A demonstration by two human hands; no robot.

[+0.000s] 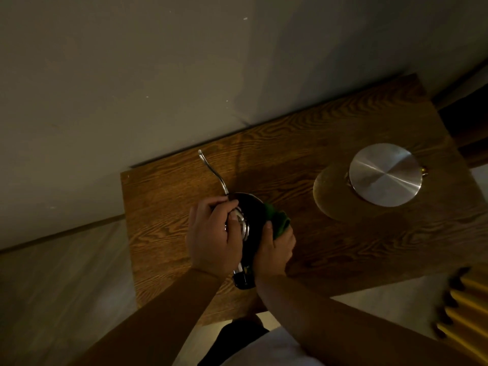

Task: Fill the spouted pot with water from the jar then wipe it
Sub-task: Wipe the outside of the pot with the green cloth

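A dark spouted pot stands on the wooden table, its thin metal spout curving toward the wall and its black handle pointing at me. My left hand grips the pot's top from the left side, fingers curled over the lid area. My right hand holds a green cloth against the pot's right side. A jar with a round shiny metal lid stands on the right part of the table, apart from both hands.
The table stands against a pale wall, its left edge near the pot. A yellow ribbed object is off the table's right front corner. Pale floor lies to the left.
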